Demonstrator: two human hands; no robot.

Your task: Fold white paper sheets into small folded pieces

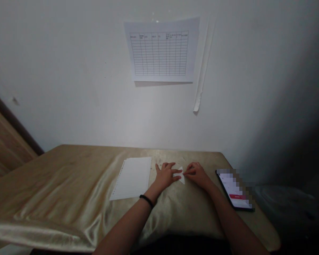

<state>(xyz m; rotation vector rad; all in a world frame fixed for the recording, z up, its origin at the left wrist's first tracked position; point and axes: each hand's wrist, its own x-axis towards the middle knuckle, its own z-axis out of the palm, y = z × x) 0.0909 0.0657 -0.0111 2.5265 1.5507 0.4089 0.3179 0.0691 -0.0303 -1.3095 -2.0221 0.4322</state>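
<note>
A small piece of folded white paper (183,179), roughly triangular, lies on the cloth between my hands. My left hand (166,175), with a black band at the wrist, rests on it from the left. Its fingers are spread, and the fingertips press on the paper and partly cover it. From the right, my right hand (198,174) meets the paper's edge with thumb and forefinger pinched together there. Left of my hands lies a stack of white loose-leaf sheets (134,177) with punched holes along its left side.
A phone (235,191) with a lit, partly blurred screen lies near the right edge of the table. The gold tablecloth (69,184) has folds at the left. On the wall behind hang a printed table sheet (162,53) and a white strip (203,63).
</note>
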